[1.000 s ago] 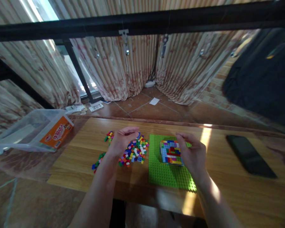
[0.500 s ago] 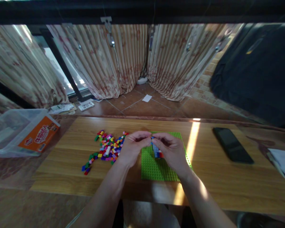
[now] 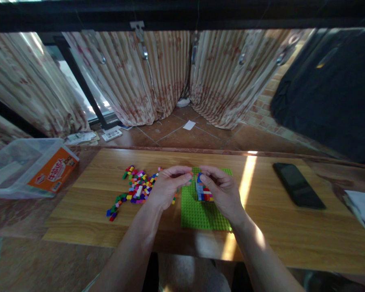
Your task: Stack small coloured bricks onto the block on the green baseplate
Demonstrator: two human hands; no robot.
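Observation:
My left hand is closed in a pinch above the left edge of the green baseplate, with a bit of an orange toy brick showing at its fingertips. Just across a small gap, my right hand pinches a blue toy brick between thumb and fingers. Below the right fingertips, a block of joined bricks in blue, red, white and yellow sits on the baseplate, partly covered by that hand. Left of my left hand lies a spread of loose coloured bricks, some hidden behind the wrist.
The wooden table carries a black phone at the right. Beyond the left end stands a clear plastic bin with an orange label. Papers lie at the far right. A strip of sunlight crosses the table beside the baseplate.
My hands, which met at the fingertips over a blue piece, have come slightly apart. More of the joined bricks now shows, and an orange bit is visible in my left fingers.

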